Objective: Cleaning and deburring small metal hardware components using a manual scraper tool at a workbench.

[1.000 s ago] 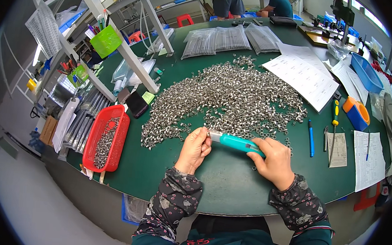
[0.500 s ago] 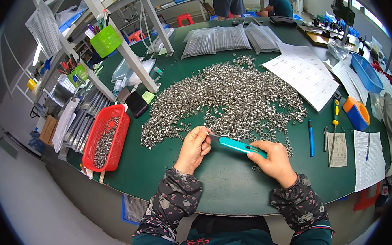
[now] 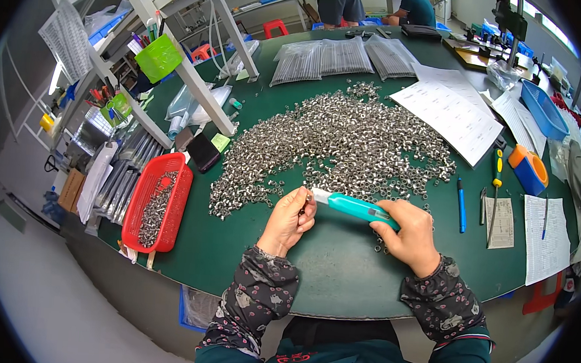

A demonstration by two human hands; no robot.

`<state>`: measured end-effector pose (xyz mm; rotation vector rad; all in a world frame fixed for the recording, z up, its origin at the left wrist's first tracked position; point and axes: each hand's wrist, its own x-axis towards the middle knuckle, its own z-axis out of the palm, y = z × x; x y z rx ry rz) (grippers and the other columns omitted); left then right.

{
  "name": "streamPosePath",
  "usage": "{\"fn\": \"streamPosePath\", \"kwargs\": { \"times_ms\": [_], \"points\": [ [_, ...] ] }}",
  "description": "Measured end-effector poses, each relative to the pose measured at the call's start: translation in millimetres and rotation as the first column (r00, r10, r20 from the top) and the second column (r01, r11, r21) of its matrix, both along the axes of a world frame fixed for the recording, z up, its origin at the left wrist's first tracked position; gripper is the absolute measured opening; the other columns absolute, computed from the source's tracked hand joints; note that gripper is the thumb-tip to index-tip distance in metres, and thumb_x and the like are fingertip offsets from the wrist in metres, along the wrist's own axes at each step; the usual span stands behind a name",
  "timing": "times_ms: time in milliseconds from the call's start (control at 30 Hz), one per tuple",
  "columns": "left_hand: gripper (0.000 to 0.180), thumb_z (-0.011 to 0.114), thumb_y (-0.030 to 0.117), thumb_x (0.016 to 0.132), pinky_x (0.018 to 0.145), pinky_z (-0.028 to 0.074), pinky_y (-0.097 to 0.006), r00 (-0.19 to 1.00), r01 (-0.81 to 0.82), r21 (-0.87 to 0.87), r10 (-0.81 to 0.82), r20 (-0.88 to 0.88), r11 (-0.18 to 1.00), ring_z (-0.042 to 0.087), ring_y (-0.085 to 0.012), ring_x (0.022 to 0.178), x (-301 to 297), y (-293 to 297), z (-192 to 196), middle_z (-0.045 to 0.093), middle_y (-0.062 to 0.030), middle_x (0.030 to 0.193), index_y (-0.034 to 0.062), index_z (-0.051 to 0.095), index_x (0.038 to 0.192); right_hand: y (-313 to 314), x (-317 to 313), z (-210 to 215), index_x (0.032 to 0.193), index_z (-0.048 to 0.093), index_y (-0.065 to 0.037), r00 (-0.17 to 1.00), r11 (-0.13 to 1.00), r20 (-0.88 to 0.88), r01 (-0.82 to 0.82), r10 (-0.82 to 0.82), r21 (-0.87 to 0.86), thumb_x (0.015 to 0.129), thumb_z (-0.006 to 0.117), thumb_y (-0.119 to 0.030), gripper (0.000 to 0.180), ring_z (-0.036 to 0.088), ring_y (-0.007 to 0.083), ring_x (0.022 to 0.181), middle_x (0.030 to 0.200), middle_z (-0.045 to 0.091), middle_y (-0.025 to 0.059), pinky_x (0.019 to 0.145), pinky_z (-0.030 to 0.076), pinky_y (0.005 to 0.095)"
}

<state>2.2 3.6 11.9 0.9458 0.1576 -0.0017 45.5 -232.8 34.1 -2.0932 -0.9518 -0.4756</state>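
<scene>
My right hand (image 3: 410,234) is wrapped round the teal handle of a utility knife (image 3: 355,207). Its pale blade points left and reaches the fingertips of my left hand (image 3: 286,222). Between that thumb and forefinger I pinch a small metal ring (image 3: 309,196), partly hidden by the fingers and blade tip. Just beyond both hands spreads a wide heap of small shiny metal rings (image 3: 347,132). A few loose rings lie beneath the knife and beside my right hand.
On the green table (image 3: 344,278), a red basket (image 3: 186,202) with metal rings stands left. To the right lie a blue pen (image 3: 461,205), a yellow-handled screwdriver (image 3: 497,169), an orange-and-blue tape dispenser (image 3: 529,171) and paper sheets (image 3: 447,118). Bagged tubes (image 3: 341,57) lie behind the heap.
The knife has turned in my right hand, so its blade now shows a brighter face. My right fingers have shifted along the handle. The left hand stays almost in place.
</scene>
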Motion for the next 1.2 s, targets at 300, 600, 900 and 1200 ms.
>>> {"fn": "streamPosePath", "kwargs": {
  "times_ms": [300,600,900,1200],
  "points": [
    [0.021,0.047,0.02,0.094,0.039,0.029,-0.015,0.998,-0.04,0.033,0.039,0.052,0.999,0.036,-0.0032,0.051,2.1,0.8,-0.2,0.055,-0.0046,0.078,0.0016,0.056,0.099,-0.2,2.3,-4.4,0.092,0.064,-0.005,0.988,0.992,-0.154,0.039,-0.021,0.116,0.073,0.068,-0.021,0.025,0.059,0.0288,0.061,0.074,0.061,0.0118,0.055,0.045,0.0354],
    [0.016,0.051,0.014,0.091,0.042,0.031,-0.016,0.989,-0.062,0.0,0.061,0.131,0.998,0.037,-0.0039,0.054,4.9,4.0,-6.8,0.054,-0.0037,0.08,0.0031,0.056,0.102,-0.8,2.9,-6.6,0.092,0.064,-0.005,0.971,0.997,-0.237,0.003,0.016,0.08,0.073,0.067,-0.025,0.028,0.061,0.0306,0.066,0.078,0.063,0.013,0.059,0.047,0.0376],
    [0.014,0.053,0.013,0.09,0.044,0.031,-0.018,0.989,-0.076,0.05,0.068,0.135,0.996,0.038,-0.0054,0.056,4.1,1.8,-4.8,0.05,-0.0006,0.076,0.0029,0.057,0.099,-1.0,3.2,-4.1,0.091,0.066,-0.006,0.906,0.997,-0.418,-0.04,0.063,0.062,0.073,0.067,-0.024,0.026,0.061,0.0296,0.066,0.075,0.064,0.0136,0.06,0.047,0.0363],
    [0.015,0.053,0.015,0.09,0.043,0.03,-0.018,0.991,-0.06,0.186,0.037,0.125,0.981,0.036,-0.0049,0.053,3.4,2.6,-7.9,0.044,0.0032,0.065,0.0011,0.058,0.094,-3.3,1.3,-1.5,0.091,0.066,-0.008,0.935,0.999,-0.353,-0.033,0.03,-0.001,0.072,0.067,-0.025,0.026,0.06,0.0296,0.063,0.073,0.062,0.012,0.057,0.046,0.037]
  ]
}}
